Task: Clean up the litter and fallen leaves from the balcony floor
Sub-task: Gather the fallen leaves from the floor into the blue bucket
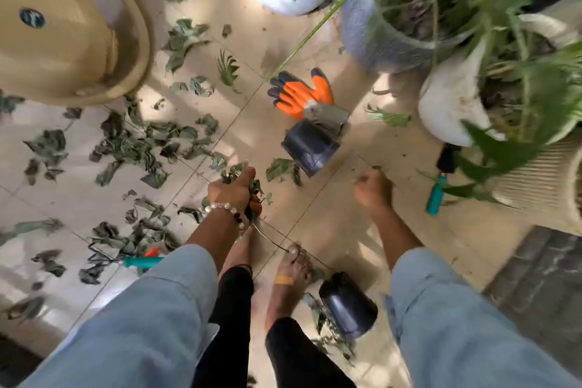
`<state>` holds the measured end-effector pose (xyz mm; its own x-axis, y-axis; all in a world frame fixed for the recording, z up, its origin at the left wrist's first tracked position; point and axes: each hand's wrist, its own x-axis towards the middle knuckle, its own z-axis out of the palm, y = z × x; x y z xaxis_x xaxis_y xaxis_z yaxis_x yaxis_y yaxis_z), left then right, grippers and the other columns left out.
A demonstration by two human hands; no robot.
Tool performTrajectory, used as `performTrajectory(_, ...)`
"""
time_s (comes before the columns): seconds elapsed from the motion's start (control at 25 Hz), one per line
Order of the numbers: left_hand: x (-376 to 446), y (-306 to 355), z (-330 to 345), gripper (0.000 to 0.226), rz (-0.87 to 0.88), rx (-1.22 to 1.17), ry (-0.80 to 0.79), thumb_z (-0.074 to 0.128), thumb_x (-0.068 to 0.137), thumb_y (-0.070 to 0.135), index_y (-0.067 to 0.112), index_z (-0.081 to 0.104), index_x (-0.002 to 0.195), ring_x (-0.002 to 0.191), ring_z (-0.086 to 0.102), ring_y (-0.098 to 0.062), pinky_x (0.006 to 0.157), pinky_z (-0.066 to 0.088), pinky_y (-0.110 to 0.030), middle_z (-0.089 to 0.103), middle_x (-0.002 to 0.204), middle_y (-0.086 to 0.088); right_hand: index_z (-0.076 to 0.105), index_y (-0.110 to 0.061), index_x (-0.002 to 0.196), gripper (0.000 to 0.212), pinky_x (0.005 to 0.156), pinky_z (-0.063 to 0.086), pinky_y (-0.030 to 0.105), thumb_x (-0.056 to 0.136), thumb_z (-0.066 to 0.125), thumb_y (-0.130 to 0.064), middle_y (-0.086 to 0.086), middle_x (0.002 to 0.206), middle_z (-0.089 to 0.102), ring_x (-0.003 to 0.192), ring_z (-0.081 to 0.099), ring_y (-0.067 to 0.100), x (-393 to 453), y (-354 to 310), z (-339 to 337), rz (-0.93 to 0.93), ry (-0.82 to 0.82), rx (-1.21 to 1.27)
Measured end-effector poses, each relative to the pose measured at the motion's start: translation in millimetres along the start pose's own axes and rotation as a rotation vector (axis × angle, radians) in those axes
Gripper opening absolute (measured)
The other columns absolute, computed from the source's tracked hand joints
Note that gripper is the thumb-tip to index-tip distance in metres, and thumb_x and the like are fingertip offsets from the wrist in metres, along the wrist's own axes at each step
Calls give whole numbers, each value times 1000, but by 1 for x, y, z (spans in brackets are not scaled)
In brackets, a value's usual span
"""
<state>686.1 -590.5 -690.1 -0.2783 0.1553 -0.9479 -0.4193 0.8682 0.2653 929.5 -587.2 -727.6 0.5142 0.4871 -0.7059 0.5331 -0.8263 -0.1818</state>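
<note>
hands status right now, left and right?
Left hand: closed around a bunch of fallen leaves.
Right hand: blurred, fingers look curled near the floor; whether it holds anything cannot be told.

A bunch of wilted green leaves (255, 189) is clutched in the left grip (234, 192), a thin stem trailing below it. More fallen leaves (138, 148), dull green and curled, are scattered flat across the pale tiled floor (340, 224) left of that grip.
</note>
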Motion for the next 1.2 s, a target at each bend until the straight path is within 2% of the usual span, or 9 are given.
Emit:
performTrajectory(0.12,45,-13,2,34,6,-22,-25,75,83,25,4,51,92,29,38,-13,35,35,-16,49,59,-9,54,3,125,39,97,41,37,87,56,-8,28,126,55,119,50,39,76,26,16,-43,131,-275)
performTrajectory(0.32,91,-36,-8,27,-38,-20,17,69,88,21,6,49,79,28,35,-12,34,32,-14,45,54,-8,23,-12,150,69,114,23,37,89,55,-10,29,152,18,141,19,38,131,54,57,-205,24,-478)
performTrajectory(0.52,97,-46,-9,28,-43,-21,59,72,86,24,6,52,79,33,38,-14,37,34,-17,47,47,-7,62,-5,109,20,82,46,23,95,48,-7,11,107,64,99,61,20,99,50,85,-400,207,-836)
performTrajectory(0.72,86,-42,-8,37,-38,-41,78,75,82,29,9,48,68,31,39,-15,38,36,-19,49,49,-8,65,1,101,17,78,52,27,91,51,0,15,98,63,88,60,22,20,20,132,-723,-50,-455)
performTrajectory(0.88,84,-38,-17,37,-48,-56,80,73,84,30,11,47,66,30,39,-16,38,36,-19,47,45,-5,65,4,100,27,73,57,38,73,64,7,22,98,62,87,61,31,-9,-5,171,-1130,18,-514)
performTrajectory(0.96,86,-38,-24,36,-41,-59,83,72,85,28,10,47,68,31,39,-16,37,37,-19,47,53,-9,49,1,131,53,95,50,44,81,64,-5,31,127,49,118,50,40,-4,-20,176,-1106,21,-757)
performTrajectory(1.04,89,-38,-28,33,-47,-67,76,72,85,27,9,48,72,32,41,-16,37,38,-19,49,56,-10,17,-14,151,70,113,24,56,91,54,-13,32,150,17,142,15,44,10,-26,175,-983,-36,-919)
performTrajectory(1.12,94,-41,-34,34,-41,-55,91,73,85,28,7,48,75,30,40,-15,37,39,-19,49,53,-9,-2,-27,152,84,114,9,62,91,54,-13,29,155,-2,144,-4,44,22,-30,170,-882,-95,-974)
performTrajectory(1.2,99,-46,-36,36,-37,-43,102,75,83,28,5,48,81,31,41,-16,39,40,-21,50,52,-10,-4,-31,152,90,113,17,63,89,55,-6,28,155,-5,143,-5,46,26,-30,166,-865,-104,-963)
